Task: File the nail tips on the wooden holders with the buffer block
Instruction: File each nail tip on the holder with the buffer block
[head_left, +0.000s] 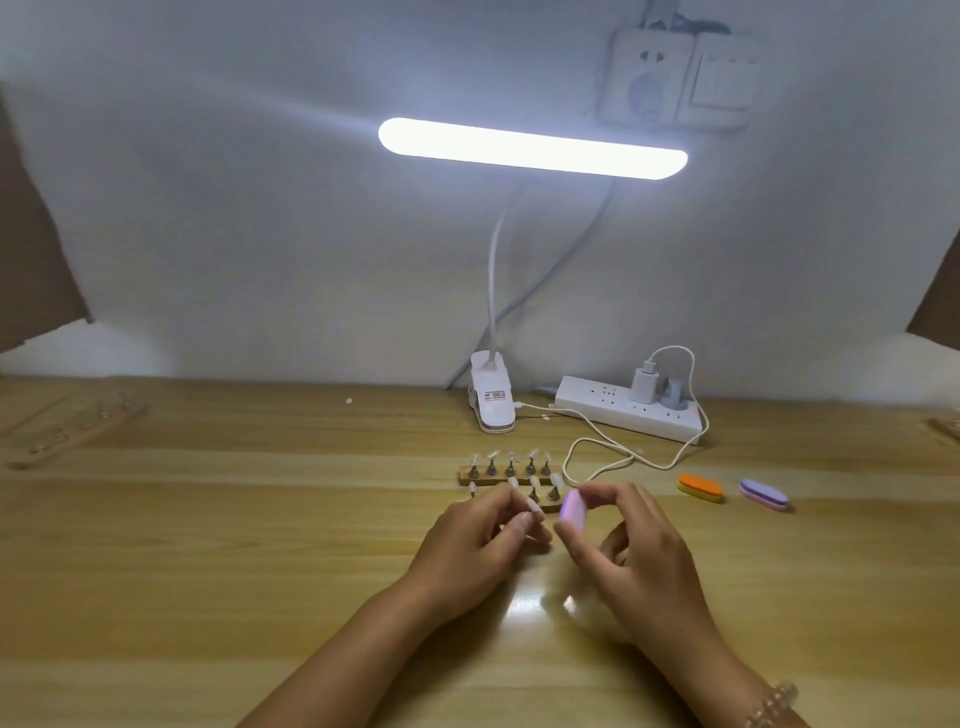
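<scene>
Two wooden holders (504, 475) lie side by side at the table's middle, each carrying a row of clear nail tips on small metal stands. My left hand (483, 540) pinches one stand with a nail tip (534, 506) just in front of the near holder. My right hand (631, 545) grips a pink-purple buffer block (570, 508) between thumb and fingers, right beside that nail tip. The near holder is partly hidden behind my left fingers.
An orange buffer block (700, 487) and a purple one (763, 493) lie to the right. A clip lamp base (493, 400), white power strip (628, 410) and looping white cable (613, 452) sit behind. Another wooden holder (78, 431) lies far left.
</scene>
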